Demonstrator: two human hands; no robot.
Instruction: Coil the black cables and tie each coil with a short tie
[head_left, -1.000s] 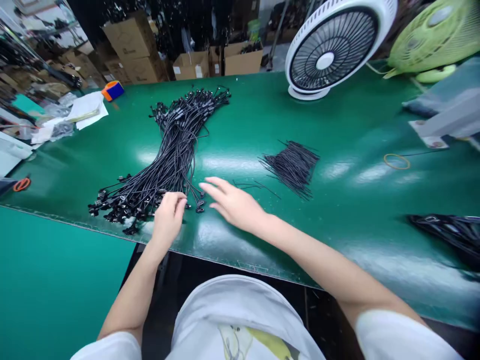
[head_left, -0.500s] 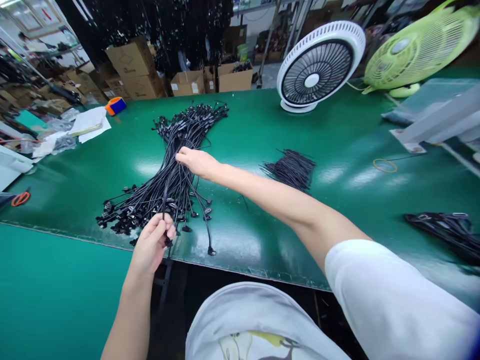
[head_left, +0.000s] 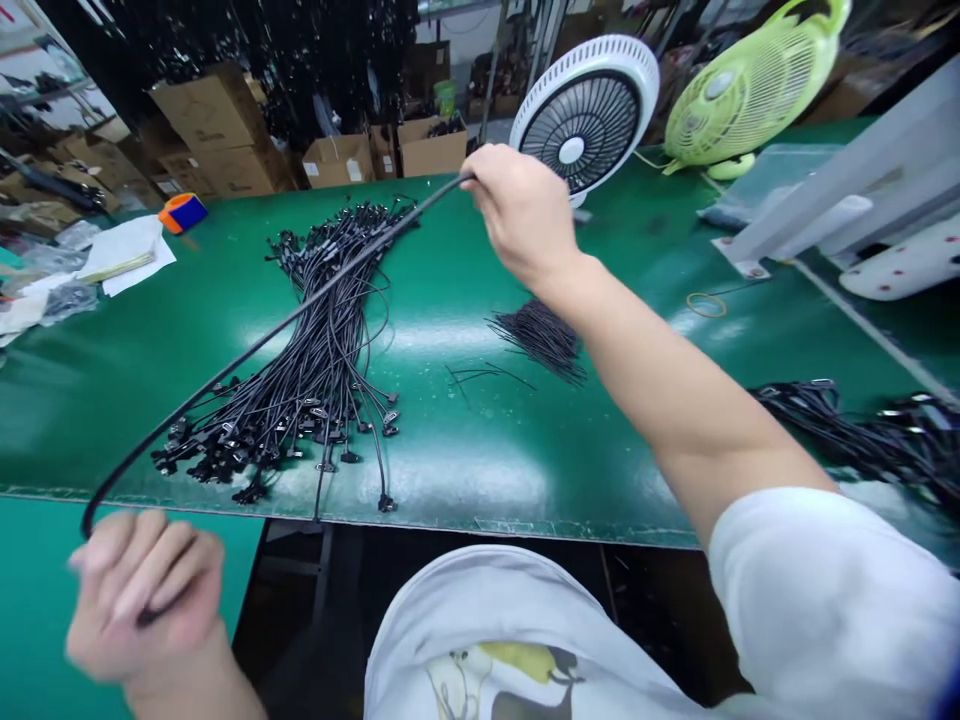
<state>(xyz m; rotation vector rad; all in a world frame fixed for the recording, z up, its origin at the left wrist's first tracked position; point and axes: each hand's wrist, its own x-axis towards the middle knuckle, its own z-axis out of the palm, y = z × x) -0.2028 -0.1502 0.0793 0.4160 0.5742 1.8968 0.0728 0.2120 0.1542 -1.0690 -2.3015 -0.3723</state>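
A black cable is stretched slantwise between my two hands, above the table. My left hand, closed round its lower end, is at the lower left past the table's front edge. Up and to the right, my right hand pinches the other end in front of the white fan. Beneath the cable lies a large pile of black cables, with small connectors at both ends. A bundle of thin black ties rests below my right hand, with a few loose strands beside it.
The white fan and a green fan stand at the back of the green table. More black cables lie at the right. Papers and an orange-and-blue tape roll are at the left. A metal bracket stands at the right.
Both hands have moved apart: the left down and leftward, the right up and rightward. A single cable has come off the pile and is now drawn taut between them.
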